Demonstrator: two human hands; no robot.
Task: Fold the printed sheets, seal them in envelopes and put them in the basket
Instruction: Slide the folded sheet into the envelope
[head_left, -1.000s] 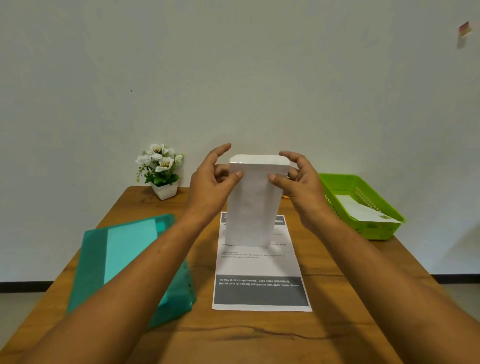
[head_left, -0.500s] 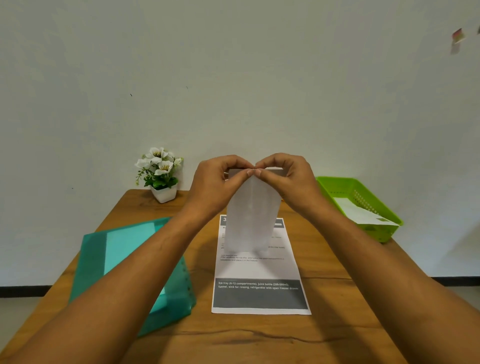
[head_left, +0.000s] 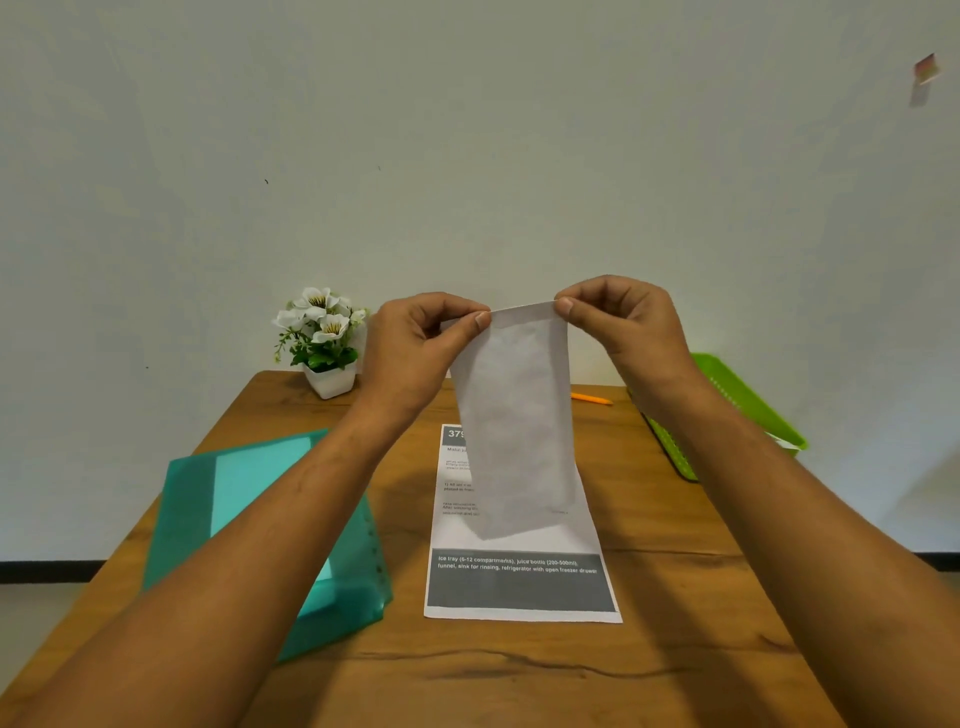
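- Two hands up at frame centre, both on one white envelope (head_left: 514, 415). The left grip (head_left: 415, 353) pinches its top left corner between thumb and forefinger, and the right grip (head_left: 623, 332) pinches the top right corner the same way.
- The envelope hangs upright, long side vertical, lifted clear of the surface (head_left: 675, 597). Its lower end floats in front of the printed sheet (head_left: 519, 587).
- A faint darker patch shows through the paper, so it likely has a folded sheet inside. I can't confirm that.
- The flap isn't visible from this side, so I can't tell if it is stuck down.
- Step in hand, my read: sealing, with the fingertips working the top edge out to the corners.
- The printed sheet lies flat and unfolded at lower centre, grey band nearest the camera. Its upper part is hidden behind the envelope.
- The green basket (head_left: 758, 415) is at the right edge of the frame, behind the right forearm and well apart from the envelope. A bit of white shows inside it, too hidden to identify.
- Next move, judged: check that the flap holds, let go with one hand, carry the envelope right and drop it flat in the basket. It has to clear the near rim.
- After that, the flat sheet needs folding and an envelope of its own.
- Other things: a teal folder (head_left: 260, 519) at lower left, potted flowers (head_left: 322, 338) at the far left corner of the surface, and an orange pencil (head_left: 592, 399) just right of the envelope at the far edge.
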